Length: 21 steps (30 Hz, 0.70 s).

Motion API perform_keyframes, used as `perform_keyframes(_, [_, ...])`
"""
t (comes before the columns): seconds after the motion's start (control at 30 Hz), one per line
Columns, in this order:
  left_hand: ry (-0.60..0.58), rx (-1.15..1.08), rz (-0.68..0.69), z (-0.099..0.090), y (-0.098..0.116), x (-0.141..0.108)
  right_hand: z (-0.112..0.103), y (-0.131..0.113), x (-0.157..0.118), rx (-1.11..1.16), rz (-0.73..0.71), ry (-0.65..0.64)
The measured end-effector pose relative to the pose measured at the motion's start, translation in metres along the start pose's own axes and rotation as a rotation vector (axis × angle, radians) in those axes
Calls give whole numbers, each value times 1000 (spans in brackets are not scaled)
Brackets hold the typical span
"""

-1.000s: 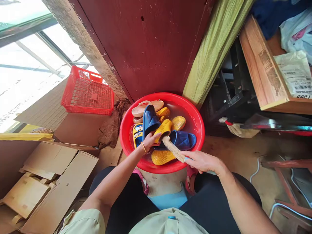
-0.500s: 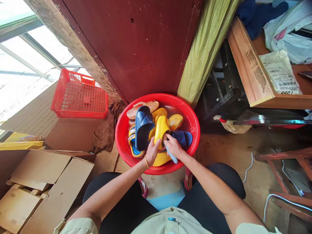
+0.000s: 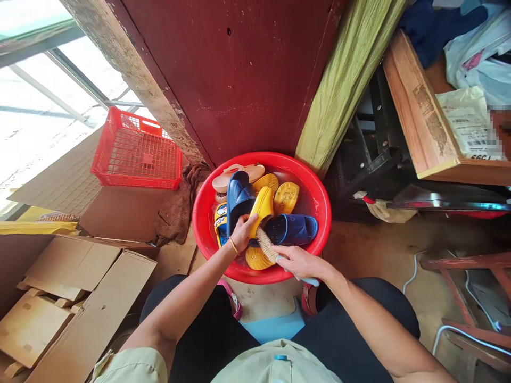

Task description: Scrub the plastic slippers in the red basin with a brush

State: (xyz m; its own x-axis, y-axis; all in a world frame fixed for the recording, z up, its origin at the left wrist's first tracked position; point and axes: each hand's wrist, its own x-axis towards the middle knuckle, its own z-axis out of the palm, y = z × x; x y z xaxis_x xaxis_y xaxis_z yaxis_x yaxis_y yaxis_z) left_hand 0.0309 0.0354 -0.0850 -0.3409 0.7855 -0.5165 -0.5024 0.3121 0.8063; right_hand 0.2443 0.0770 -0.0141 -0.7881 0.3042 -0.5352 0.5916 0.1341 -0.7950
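Observation:
My left hand (image 3: 242, 234) is closed on a yellow slipper (image 3: 262, 207), holding it tilted over the red basin (image 3: 325, 229). In my right hand (image 3: 299, 261) is a scrubbing brush (image 3: 266, 246) with pale bristles and a light blue handle; its tip meets the slipper's opening. A dark blue slipper (image 3: 239, 194) stands on its side by my left hand. Another blue slipper (image 3: 299, 229) lies in the basin to the right. Yellow slippers (image 3: 286, 198) and a beige sandal (image 3: 223, 182) rest behind, partly in water.
A red plastic crate (image 3: 139, 154) sits at the left on cardboard, with a brown cloth (image 3: 173, 218) beside it. An open cardboard box (image 3: 91, 314) is at the lower left. A dark red door (image 3: 231, 80) rises behind the basin. Wooden stools (image 3: 459, 292) and a white cable stand right.
My right hand has drawn back toward me and right, bringing the brush's bristles into view. The yellow slipper is now tilted more. The view has shifted slightly.

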Motion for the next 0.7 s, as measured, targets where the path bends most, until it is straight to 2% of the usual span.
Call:
perform_keyframes(0.07, [51,98,80,3,-1,2,-7,1,-8,-128,-29,10])
perform_keyframes(0.17, [90,267,303,7,4,-5,-22,4,-21,-248,-73,-19])
perform_keyframes(0.3, [34,468,627,8,25,-20,-42,3,-38,-258,-65,8])
perform_keyframes(0.4, [58,576,815,5,39,-27,-53,-2,-47,-222,15,26])
perform_keyframes(0.5, [135,627,907,-2,44,-26,-60,-5,-51,-148,76,29])
perform_keyframes(0.7, [223,605,944,-10,51,-22,-66,-3,-53,-40,91,80])
